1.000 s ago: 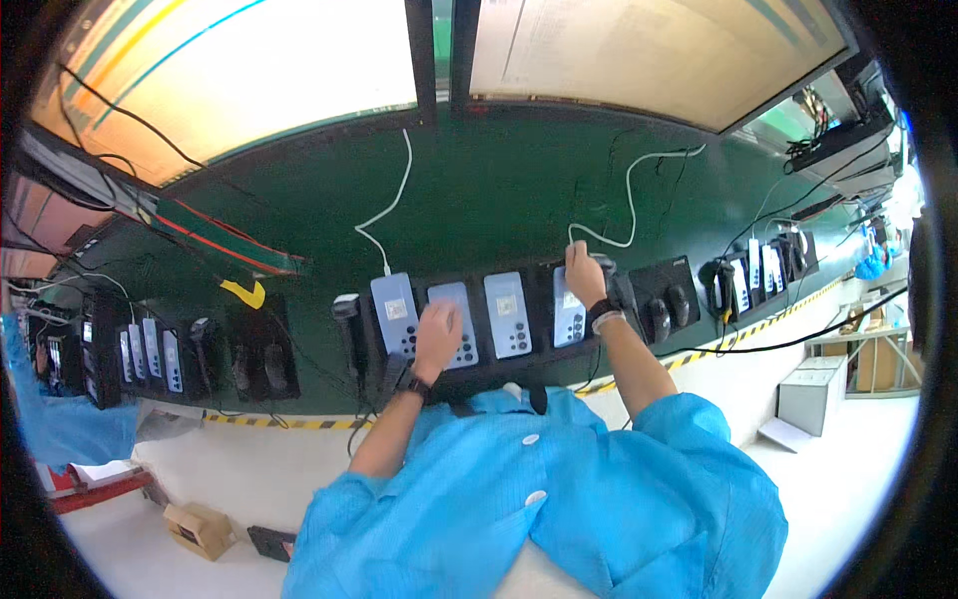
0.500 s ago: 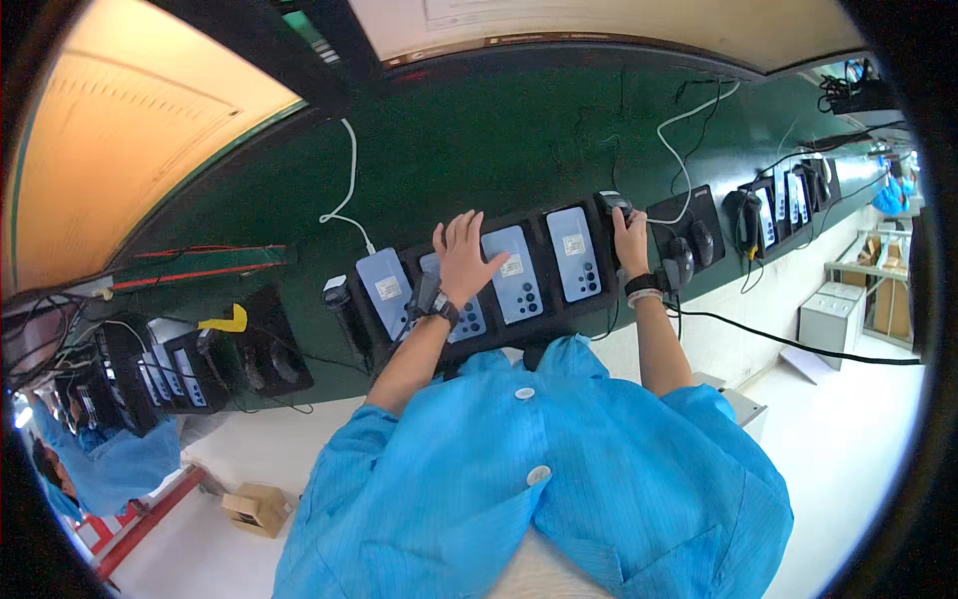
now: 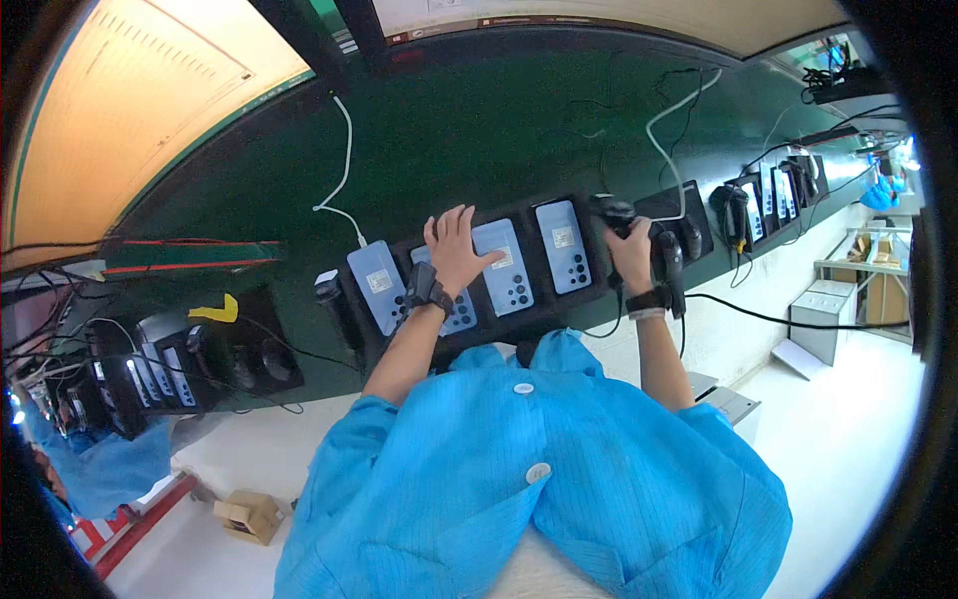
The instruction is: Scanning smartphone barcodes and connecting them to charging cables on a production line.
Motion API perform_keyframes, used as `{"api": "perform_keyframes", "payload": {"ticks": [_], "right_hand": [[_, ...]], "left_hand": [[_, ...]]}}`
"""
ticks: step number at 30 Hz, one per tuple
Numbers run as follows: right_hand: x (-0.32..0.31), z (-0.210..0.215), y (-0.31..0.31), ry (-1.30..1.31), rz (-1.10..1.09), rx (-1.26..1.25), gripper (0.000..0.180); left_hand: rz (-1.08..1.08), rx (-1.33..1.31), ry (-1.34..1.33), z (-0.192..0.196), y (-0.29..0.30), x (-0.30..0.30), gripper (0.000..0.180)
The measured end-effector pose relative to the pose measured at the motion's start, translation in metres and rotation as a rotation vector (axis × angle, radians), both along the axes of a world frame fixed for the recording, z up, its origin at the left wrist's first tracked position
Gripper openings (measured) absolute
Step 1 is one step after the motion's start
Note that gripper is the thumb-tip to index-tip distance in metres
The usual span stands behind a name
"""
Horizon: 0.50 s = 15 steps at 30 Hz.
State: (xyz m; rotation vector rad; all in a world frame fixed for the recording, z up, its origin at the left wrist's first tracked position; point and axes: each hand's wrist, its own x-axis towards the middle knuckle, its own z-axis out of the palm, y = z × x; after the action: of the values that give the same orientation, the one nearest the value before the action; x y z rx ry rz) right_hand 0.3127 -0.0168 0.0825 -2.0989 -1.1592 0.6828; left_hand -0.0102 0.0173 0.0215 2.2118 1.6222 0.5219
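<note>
My left hand is open, with fingers spread and palm down over the second of several light-blue phones. Part of that phone shows below my wrist, while the hand hides its upper end. On its left lies a phone with a white cable at its top edge. To the right are a third phone and a fourth phone, each face down with a white label. My right hand is closed around a black handheld scanner beside the fourth phone.
The phones lie in a black tray on a green bench. A black mouse rests on a dark pad at right. Another scanner stands left of the phones. Cables trail over the bench edge.
The view has shifted slightly. My right hand has a fuller grip on the scanner, whose head has tilted. My left hand stays spread over the second phone.
</note>
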Motion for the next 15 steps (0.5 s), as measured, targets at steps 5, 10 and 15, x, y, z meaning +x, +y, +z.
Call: {"api": "perform_keyframes", "payload": {"ticks": [5,10,15], "right_hand": [[-0.071,0.025,-0.044,0.183,0.202,-0.094,0.053],[-0.114,0.010,-0.064,0.241,0.274,-0.183,0.059],[-0.129,0.014,-0.067,0.020,0.359,-0.031,0.070]], "left_hand": [[-0.004,0.035,0.017,-0.001,0.000,0.001,0.098],[0.007,0.033,0.053,-0.011,-0.002,0.001,0.104],[0.012,0.157,0.111,-0.013,-0.003,0.003,0.109]]}}
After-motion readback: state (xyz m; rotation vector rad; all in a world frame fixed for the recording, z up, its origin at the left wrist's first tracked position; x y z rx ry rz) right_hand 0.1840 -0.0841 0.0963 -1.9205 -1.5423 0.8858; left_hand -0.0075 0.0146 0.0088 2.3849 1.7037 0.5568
